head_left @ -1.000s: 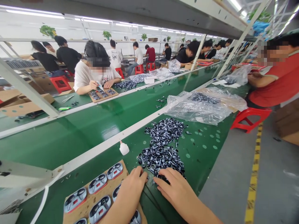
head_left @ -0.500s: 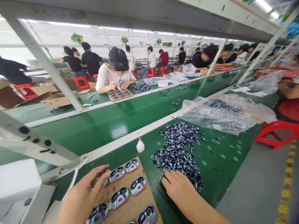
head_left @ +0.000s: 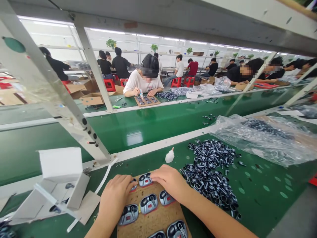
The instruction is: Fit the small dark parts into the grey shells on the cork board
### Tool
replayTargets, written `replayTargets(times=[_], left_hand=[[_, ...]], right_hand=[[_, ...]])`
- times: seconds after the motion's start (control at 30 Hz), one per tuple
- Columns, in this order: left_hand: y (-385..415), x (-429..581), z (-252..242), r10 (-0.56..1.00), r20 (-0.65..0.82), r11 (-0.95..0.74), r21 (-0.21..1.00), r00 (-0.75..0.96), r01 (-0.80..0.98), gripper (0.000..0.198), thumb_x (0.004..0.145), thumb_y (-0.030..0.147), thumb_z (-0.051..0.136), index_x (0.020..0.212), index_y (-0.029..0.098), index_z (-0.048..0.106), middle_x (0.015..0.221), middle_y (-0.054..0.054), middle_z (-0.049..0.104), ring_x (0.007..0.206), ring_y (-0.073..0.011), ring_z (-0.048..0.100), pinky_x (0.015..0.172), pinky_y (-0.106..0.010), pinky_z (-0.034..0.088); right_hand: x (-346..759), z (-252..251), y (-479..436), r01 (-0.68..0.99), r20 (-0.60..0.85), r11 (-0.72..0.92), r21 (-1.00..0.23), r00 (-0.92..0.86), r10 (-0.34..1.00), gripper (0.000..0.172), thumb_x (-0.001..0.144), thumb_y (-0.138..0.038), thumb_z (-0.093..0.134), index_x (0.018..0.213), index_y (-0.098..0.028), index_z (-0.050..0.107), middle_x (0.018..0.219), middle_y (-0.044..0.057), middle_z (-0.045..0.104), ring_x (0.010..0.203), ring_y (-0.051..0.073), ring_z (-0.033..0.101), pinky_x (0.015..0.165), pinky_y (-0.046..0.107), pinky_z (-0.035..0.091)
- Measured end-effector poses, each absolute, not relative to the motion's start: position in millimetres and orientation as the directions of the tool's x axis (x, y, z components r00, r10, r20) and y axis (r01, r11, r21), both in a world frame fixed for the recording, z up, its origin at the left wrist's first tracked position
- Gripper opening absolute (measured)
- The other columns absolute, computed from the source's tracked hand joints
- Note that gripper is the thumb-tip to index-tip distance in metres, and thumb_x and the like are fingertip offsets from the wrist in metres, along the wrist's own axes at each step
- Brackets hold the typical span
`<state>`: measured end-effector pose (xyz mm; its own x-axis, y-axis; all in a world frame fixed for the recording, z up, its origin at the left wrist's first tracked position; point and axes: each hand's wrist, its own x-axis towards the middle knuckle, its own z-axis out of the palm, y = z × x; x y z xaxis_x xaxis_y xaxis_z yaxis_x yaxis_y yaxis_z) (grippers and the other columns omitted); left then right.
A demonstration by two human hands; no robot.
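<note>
A brown board (head_left: pixel 153 221) lies on the green table in front of me, carrying several grey oval housings (head_left: pixel 148 203) with red bases. My left hand (head_left: pixel 116 195) rests on the board's far left corner, fingers curled over one housing. My right hand (head_left: pixel 168 180) reaches across to the housing at the board's far edge (head_left: pixel 145 180), fingertips pinched near it; whether they hold a small part I cannot make out. A pile of small black metal parts (head_left: pixel 213 175) lies just right of my right hand. A small white glue bottle (head_left: pixel 169 156) lies beyond the board.
White folded cartons (head_left: pixel 60 178) sit at the left beside a slanted metal frame post (head_left: pixel 61 99). A clear plastic bag of parts (head_left: pixel 260 137) lies at the right. A green conveyor belt (head_left: pixel 138 129) runs across the middle; several people work at tables beyond.
The view has swung left. My left hand went from the parts pile to the board. My right hand left the pile and now reaches onto the board's far edge.
</note>
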<state>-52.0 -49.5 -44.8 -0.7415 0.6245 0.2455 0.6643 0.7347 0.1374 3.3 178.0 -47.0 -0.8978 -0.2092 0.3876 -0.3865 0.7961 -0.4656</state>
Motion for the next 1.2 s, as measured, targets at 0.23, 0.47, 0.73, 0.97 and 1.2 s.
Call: replayTargets(times=[0.23,0.47,0.73,0.97,1.2], left_hand=[[-52,-43,-54,0.677,0.368,0.705,-0.075,-0.637,0.705,0.015,0.089,0.029,0.056,0.09,0.021,0.069,0.094,-0.003,0.074,0.084,-0.0233,0.069,0.065,-0.037,0.059],[-52,-35,-49,0.625,0.466,0.731,-0.066,-0.626,0.68,0.044,0.098,0.037,0.03,0.087,0.023,0.071,0.092,-0.003,0.075,0.083,-0.0181,0.071,0.067,-0.033,0.062],[-47,-35,-48,0.611,0.535,0.72,-0.068,-0.584,0.691,0.039,0.098,0.042,0.03,0.1,0.017,0.061,0.088,-0.005,0.072,0.081,-0.0187,0.07,0.07,-0.033,0.061],[-61,-26,-45,0.673,0.519,0.666,-0.114,-0.527,0.738,0.04,0.097,0.041,0.033,0.117,0.013,0.054,0.104,-0.009,0.07,0.093,-0.0206,0.069,0.077,-0.032,0.06],[-56,-13,-45,0.762,0.526,0.502,-0.112,-0.377,0.857,0.035,0.097,0.042,0.036,0.116,0.021,0.057,0.114,-0.003,0.066,0.106,-0.0167,0.061,0.087,-0.028,0.052]], right_hand=[[-26,-73,157,-0.347,0.289,0.818,-0.458,-0.929,-0.232,0.016,0.084,-0.021,0.066,0.097,-0.025,0.075,0.081,0.001,0.072,0.081,0.014,0.065,0.072,0.025,0.049],[-6,-61,160,-0.307,0.151,0.808,-0.503,-0.952,-0.267,0.035,0.09,-0.027,0.058,0.124,-0.021,0.063,0.12,0.009,0.065,0.115,0.023,0.059,0.098,0.04,0.048],[40,-21,193,-0.239,0.114,0.751,-0.616,-0.97,-0.215,0.056,0.092,-0.029,0.047,0.146,-0.023,0.036,0.146,0.004,0.042,0.138,0.019,0.039,0.113,0.038,0.04],[116,-24,266,-0.115,0.454,0.897,-0.427,-0.885,0.103,0.019,0.093,-0.025,0.047,0.099,-0.025,0.065,0.091,0.001,0.068,0.084,0.012,0.065,0.074,0.023,0.056],[151,-53,271,-0.083,0.298,0.947,-0.311,-0.954,0.014,0.018,0.092,-0.019,0.048,0.096,-0.026,0.065,0.086,0.002,0.061,0.077,0.012,0.058,0.066,0.024,0.05]])
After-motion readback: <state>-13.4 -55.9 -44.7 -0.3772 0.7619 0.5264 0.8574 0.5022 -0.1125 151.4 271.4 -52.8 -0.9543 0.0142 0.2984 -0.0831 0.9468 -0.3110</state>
